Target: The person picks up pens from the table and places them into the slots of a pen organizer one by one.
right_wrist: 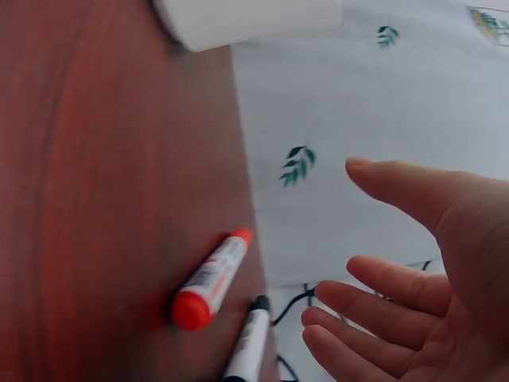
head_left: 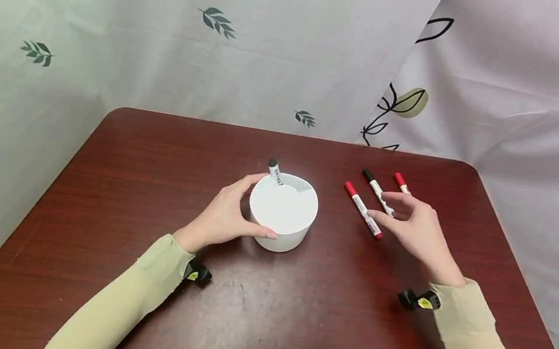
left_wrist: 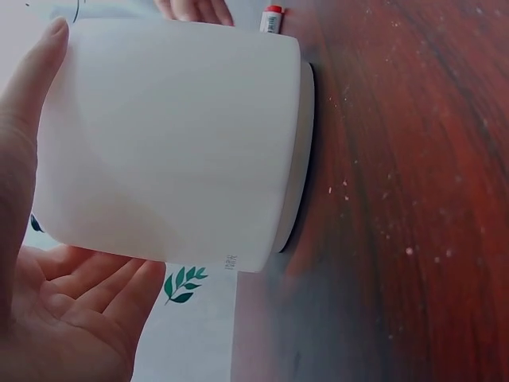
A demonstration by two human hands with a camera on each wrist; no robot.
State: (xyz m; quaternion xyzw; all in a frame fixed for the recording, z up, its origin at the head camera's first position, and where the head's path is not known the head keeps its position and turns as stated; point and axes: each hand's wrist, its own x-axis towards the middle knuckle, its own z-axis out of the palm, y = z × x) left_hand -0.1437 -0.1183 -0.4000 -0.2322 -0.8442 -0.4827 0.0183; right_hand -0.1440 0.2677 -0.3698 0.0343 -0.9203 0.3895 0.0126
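A round white tub stands on the table, and a black-capped marker leans up over its far rim from inside. My left hand holds the tub at its left, thumb on the near side and fingers round the far side; the left wrist view shows its palm beside the wall. Over the markers on the right hovers my right hand, thumb and fingers spread apart with nothing between them. Beneath or beside it lie a red marker, a black marker and another red marker, the last partly hidden by the hand.
The dark red-brown wooden table has rounded far corners. A pale curtain with leaf prints hangs behind it and along both sides. Small camera units sit at the wrists.
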